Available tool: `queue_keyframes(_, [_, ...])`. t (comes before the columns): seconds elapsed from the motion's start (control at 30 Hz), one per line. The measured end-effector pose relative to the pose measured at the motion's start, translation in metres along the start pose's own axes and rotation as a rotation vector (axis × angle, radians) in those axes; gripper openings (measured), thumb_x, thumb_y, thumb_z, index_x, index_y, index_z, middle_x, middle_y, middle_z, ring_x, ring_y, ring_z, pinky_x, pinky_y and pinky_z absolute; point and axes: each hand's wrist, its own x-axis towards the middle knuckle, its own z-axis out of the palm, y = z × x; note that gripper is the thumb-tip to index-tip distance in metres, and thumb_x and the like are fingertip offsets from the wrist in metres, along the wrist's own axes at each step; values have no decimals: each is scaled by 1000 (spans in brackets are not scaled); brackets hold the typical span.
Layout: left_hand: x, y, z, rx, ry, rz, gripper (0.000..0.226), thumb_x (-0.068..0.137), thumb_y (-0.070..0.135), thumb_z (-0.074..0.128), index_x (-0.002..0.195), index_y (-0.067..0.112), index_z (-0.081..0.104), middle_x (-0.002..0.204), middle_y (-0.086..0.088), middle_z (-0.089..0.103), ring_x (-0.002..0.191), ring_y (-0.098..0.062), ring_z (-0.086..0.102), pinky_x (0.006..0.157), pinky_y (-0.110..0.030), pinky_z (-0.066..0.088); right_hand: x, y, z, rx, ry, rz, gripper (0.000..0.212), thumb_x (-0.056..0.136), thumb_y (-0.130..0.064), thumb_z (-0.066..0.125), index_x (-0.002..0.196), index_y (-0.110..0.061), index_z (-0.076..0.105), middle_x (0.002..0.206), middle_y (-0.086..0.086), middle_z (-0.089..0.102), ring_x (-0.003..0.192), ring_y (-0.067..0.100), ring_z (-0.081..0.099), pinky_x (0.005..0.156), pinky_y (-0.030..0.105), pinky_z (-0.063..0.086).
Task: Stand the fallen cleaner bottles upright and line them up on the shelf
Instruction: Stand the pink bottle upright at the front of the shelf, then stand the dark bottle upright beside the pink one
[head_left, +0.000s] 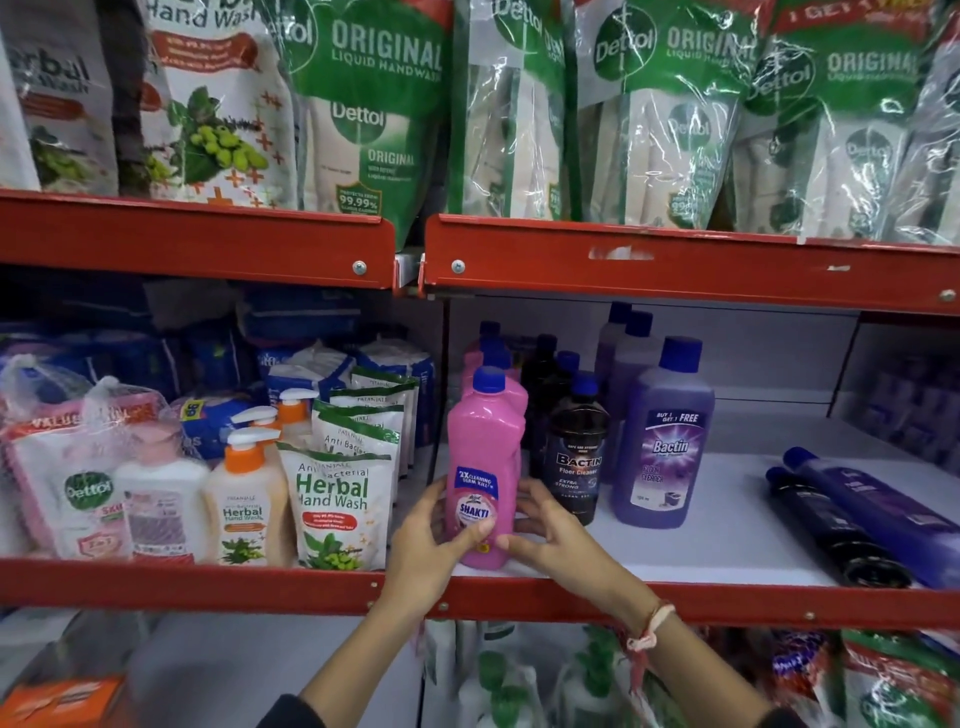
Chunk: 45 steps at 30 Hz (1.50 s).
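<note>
- The pink bottle (485, 470) stands upright at the front edge of the white shelf (727, 525), centre of the frame, heading a row of pink bottles behind it.
- The left hand (431, 540) and right hand (545, 530) clasp its lower body from either side, probably to square it with the row.
- To its right stand a dark bottle (576, 447) and a purple bottle (662, 441), heading their own rows.
- At the right edge, two fallen bottles (852, 512) lie on their sides, not yet stood up.
- Red shelf rails (675, 597) frame a shop aisle; handwash pouches (343, 509) fill the lower left.
</note>
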Motion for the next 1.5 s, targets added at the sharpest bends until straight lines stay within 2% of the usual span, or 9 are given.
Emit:
queue_keyframes(0.33, [-9, 2, 4, 7, 67, 27, 64, 73, 18, 78, 130, 17, 51, 101, 12, 68, 86, 4, 69, 71, -15, 56, -5, 7, -6, 52, 65, -62, 52, 86, -17, 66, 132, -33, 47, 124, 7, 65, 111, 21, 65, 96, 44, 54])
queue_keyframes(0.43, [-15, 6, 9, 86, 104, 21, 67, 74, 27, 77, 133, 20, 47, 115, 1, 67, 89, 9, 67, 76, -19, 58, -6, 7, -10, 66, 34, -78, 51, 88, -13, 65, 131, -34, 47, 124, 8, 65, 110, 18, 65, 94, 37, 56])
queue_keyframes(0.53, [-27, 21, 24, 304, 309, 103, 84, 72, 37, 77, 141, 19, 32, 139, -8, 46, 125, -16, 51, 103, -42, 46, -9, 7, -19, 25, 24, -101, 53, 85, -19, 69, 131, -35, 47, 121, 2, 66, 109, 11, 65, 93, 22, 54])
queue_keyframes(0.67, [-40, 56, 66, 386, 577, 447, 67, 79, 25, 73, 135, 20, 35, 129, -6, 37, 119, -17, 43, 103, -23, 37, -26, 9, -56, -43, 57, -113, 49, 83, -25, 72, 129, -24, 56, 117, -9, 67, 106, 5, 65, 90, 10, 49])
queue_keyframes(0.83, [-23, 71, 160, 387, 235, 594, 23, 90, 26, 60, 111, 20, 55, 103, 8, 52, 97, -12, 54, 87, -26, 46, -58, 35, -143, -111, 237, -92, 24, 85, -24, 69, 107, -17, 73, 103, -5, 76, 93, 4, 70, 89, 30, 56])
queue_keyframes(1.0, [6, 67, 274, 494, -107, 310, 28, 89, 36, 55, 102, 14, 66, 106, -8, 65, 99, -23, 62, 90, -35, 47, -97, 75, -243, -626, 630, 56, 21, 88, -11, 58, 101, -9, 75, 101, 10, 76, 91, 29, 70, 78, 37, 55])
queue_keyframes(1.1, [17, 73, 328, 448, -294, 48, 38, 87, 43, 58, 104, 10, 67, 113, -12, 67, 103, -27, 63, 88, -35, 51, -114, 96, -289, -898, 582, 315, 23, 88, -10, 50, 101, -2, 67, 101, 23, 72, 94, 41, 66, 77, 43, 52])
queue_keyframes(1.27, [29, 79, 383, 236, -466, -248, 42, 68, 44, 78, 72, 5, 64, 80, -18, 66, 78, -28, 64, 88, -50, 54, -113, 118, -315, -684, 372, 519, 31, 93, -19, 48, 107, 5, 59, 116, 30, 64, 109, 43, 59, 88, 43, 48])
queue_keyframes(1.5, [23, 87, 371, -19, -338, -314, 41, 68, 9, 82, 103, -4, 66, 90, -10, 66, 84, -21, 63, 73, -25, 54, -120, 126, -317, -89, 407, 387, 28, 75, -9, 77, 102, -7, 68, 96, 12, 75, 92, 31, 70, 87, 47, 56])
